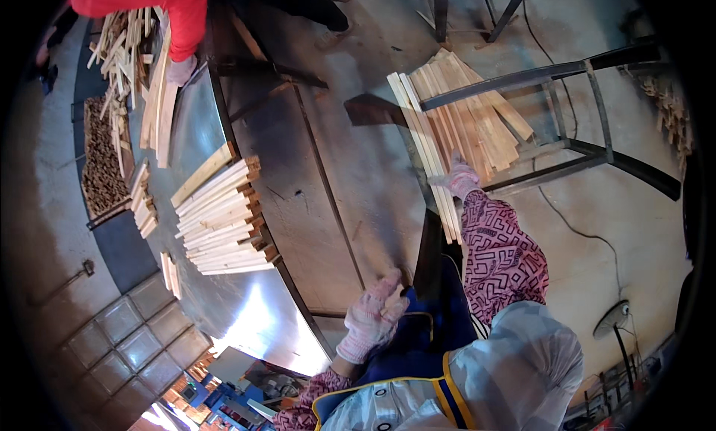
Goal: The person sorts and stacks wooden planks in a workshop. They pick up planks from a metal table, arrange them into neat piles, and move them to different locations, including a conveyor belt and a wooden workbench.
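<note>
On the floor, pale wooden slats (462, 125) lie fanned; right hand (461, 179) grips some, left hand (373, 319) loosely curled

The slats (461, 125) are pale, raw wood strips, long and thin, lying flat in a loose fanned pile on the floor, partly under a dark metal frame. The right hand (461, 179), gloved, rests on the pile's near end, fingers on the top strips; the longest slats run from just below that hand away toward the far side. The left hand (373, 319), gloved too, is curled around a small pale piece, well apart from the pile.
</note>
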The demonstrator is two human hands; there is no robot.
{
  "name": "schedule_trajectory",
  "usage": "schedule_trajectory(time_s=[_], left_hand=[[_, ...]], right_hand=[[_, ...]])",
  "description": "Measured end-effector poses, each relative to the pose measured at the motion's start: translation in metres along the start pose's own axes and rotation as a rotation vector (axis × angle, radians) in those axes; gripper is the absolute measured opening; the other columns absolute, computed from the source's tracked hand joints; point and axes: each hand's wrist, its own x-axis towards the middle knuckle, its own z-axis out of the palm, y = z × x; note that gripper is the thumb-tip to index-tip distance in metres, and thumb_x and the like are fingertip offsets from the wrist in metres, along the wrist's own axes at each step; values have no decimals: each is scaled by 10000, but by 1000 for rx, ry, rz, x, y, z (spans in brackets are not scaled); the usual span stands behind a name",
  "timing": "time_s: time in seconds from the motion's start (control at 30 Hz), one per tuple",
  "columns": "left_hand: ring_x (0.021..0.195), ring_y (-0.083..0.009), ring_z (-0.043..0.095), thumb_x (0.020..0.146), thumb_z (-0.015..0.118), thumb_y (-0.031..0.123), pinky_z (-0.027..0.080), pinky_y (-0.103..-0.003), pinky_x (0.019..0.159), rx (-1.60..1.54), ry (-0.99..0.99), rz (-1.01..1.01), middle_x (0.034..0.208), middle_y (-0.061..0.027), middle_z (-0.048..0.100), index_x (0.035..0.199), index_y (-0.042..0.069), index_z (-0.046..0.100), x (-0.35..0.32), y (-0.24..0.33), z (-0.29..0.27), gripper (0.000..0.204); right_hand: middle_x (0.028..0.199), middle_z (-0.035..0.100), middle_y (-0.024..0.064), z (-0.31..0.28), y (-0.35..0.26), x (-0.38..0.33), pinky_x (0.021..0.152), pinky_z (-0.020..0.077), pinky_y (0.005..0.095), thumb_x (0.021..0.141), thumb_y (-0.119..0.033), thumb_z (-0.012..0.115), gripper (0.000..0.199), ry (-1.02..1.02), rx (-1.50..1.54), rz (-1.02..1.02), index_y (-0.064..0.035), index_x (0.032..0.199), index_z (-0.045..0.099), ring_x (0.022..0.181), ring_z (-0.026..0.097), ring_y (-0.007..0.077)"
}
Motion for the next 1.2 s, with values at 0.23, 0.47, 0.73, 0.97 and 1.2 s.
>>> schedule_trajectory(time_s=[0.23,0.47,0.73,0.97,1.2], left_hand=[[1005,-351,647,875,669,312,533,-412,845,-76,64,56,1117,-157,662,1341,123,547,-47,-49,-27,518],[1116,-332,597,888,606,414,480,-436,930,88,106,62,1175,-137,634,1373,160,482,-115,-168,-65,561],[1212,-319,548,903,548,456,443,-430,993,5,132,-269,1288,-156,575,1383,142,453,-208,-275,-114,582],[1321,-294,468,917,537,477,382,-436,1070,-142,127,-554,1410,-134,504,1447,154,392,-233,-327,-99,638],[1343,-315,442,888,566,504,362,-422,1095,-327,183,-656,1455,-145,468,1478,136,358,-187,-329,-105,726]], right_hand=[[1364,537,198,11,82,-65,1025,427,396,817,-495,659,690,53,-75,10,-38,1324,552,1247,517,368],[1281,615,150,32,-31,-173,958,463,294,901,-232,674,531,680,663,-344,45,1330,532,1119,603,216],[1084,653,57,42,-249,-238,798,507,231,904,-102,680,399,533,450,-730,14,1277,596,917,620,122],[1217,651,169,74,-416,-265,1011,436,399,900,-377,563,511,414,-199,-868,-74,1311,578,1141,599,332],[1317,551,146,76,-553,-161,1032,401,418,943,-466,420,566,623,-755,-1048,-64,1329,516,1245,498,322]])
